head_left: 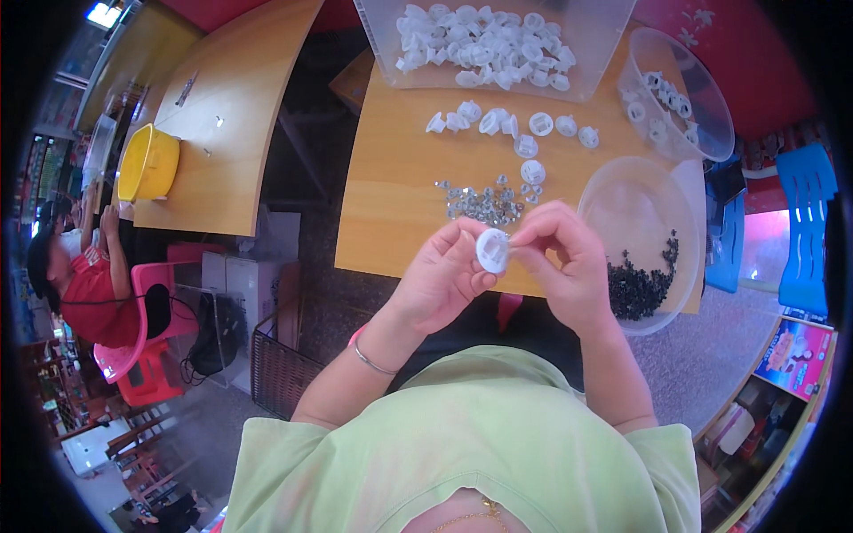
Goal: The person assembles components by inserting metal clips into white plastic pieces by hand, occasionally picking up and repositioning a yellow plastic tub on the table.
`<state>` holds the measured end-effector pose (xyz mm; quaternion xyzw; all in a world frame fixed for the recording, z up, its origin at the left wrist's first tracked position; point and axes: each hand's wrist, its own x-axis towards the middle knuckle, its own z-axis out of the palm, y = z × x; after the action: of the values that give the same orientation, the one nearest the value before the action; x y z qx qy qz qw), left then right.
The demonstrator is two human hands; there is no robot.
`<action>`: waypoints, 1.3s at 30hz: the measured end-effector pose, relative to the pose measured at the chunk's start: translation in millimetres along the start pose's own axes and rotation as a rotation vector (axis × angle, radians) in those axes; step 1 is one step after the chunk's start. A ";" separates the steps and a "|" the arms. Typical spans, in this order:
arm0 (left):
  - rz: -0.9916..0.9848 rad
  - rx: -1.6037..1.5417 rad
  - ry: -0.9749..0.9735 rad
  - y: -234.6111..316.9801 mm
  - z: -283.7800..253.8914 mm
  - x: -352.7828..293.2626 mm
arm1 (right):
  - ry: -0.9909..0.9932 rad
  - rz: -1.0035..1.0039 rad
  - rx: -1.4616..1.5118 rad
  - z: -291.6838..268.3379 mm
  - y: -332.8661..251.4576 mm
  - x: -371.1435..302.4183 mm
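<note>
Between the thumb and fingers of my left hand (434,282) is a round white plastic part (491,252), tilted with its recessed side showing. My right hand (569,266) meets it from the right, thumb and forefinger pinched at its edge; whatever is between those fingertips is too small to make out. Just beyond my hands lies a loose pile of small shiny metal pieces (482,205). Farther back, several similar white parts (541,123) form an uneven row, with a couple more trailing toward the pile.
A clear bin (382,67) of white parts stands at the table's (378,186) far edge. On the right are a bowl (635,182) with small black pieces and a clear tub (711,107) with more parts. Left, a person (93,289) sits by another table with a yellow basin (151,164).
</note>
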<state>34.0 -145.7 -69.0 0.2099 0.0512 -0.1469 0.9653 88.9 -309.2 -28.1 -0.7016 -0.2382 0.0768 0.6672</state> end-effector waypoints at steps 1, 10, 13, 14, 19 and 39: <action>-0.002 0.000 0.000 -0.9 0.1 0.5 | -0.016 0.005 -0.011 1.8 -0.9 -1.1; 0.165 0.118 0.040 -6.7 7.1 -0.6 | 0.031 0.052 0.075 9.3 4.0 -6.7; 0.206 0.374 0.089 -7.7 7.2 -1.7 | 0.037 0.088 0.118 9.6 4.3 -8.0; 0.189 0.359 0.089 -7.6 4.0 -2.2 | 0.027 0.100 0.130 9.4 4.2 -8.7; 0.117 0.199 -0.048 -4.2 -7.5 -4.5 | 0.031 0.044 0.103 4.2 6.3 -10.0; 0.125 0.350 -0.009 -2.1 -0.7 -6.9 | -0.047 0.043 -0.142 5.1 1.9 -10.6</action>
<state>26.8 -145.4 -69.4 0.3768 0.0076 -0.0940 0.9215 77.9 -309.2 -32.7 -0.7501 -0.2437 0.0904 0.6081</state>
